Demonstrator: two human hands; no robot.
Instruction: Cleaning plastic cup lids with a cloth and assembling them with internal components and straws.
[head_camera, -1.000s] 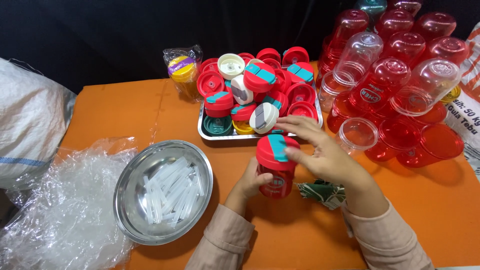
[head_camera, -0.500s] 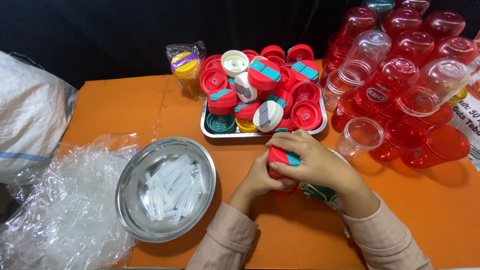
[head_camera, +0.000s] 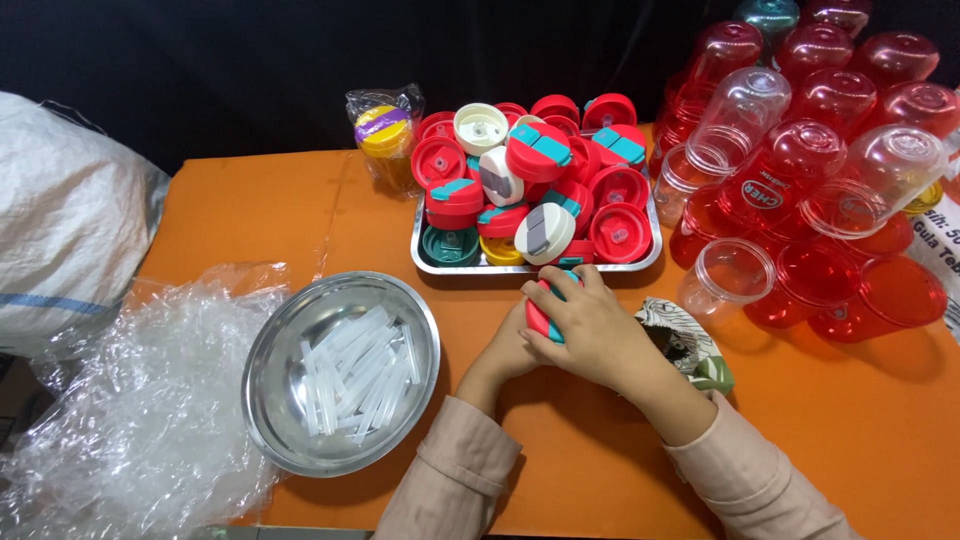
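Red cup (head_camera: 538, 316) clasped, both hands, beside tray (head_camera: 640, 262).

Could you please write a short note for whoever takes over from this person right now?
Right hand is pressed over the lid of a red cup; left hand grips that cup from the side.
Tray behind holds loose red, white and green lids.
Steel bowl of clear straws sits left.
Stacked cups wait at right, without lids.
Done: lid on this cup.
Left: lids for the stacked cups, by the look of it.
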